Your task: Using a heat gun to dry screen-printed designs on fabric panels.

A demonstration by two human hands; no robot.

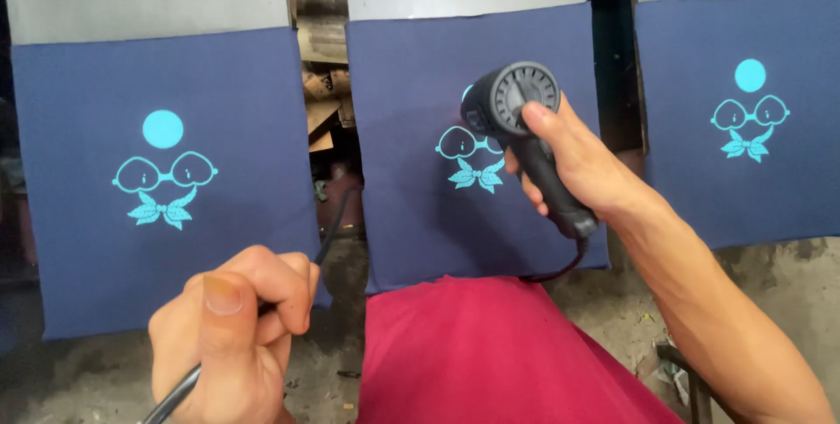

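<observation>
My right hand (569, 161) grips the handle of a black heat gun (516, 105), its nozzle aimed down at the cyan glasses-and-bow print (468, 157) on the middle navy fabric panel (411, 214). My left hand (236, 328) is closed around the gun's dark cable (175, 393), low at the left. The cable runs up behind my fist toward the gap between the panels. The gun hides the cyan dot on the middle print.
A left navy panel (70, 214) and a right navy panel (787, 188) carry the same cyan print. Red cloth (490, 354) lies below the middle panel. Cardboard scraps (324, 83) fill the gap between panels. Dirty concrete floor (787, 284) lies below.
</observation>
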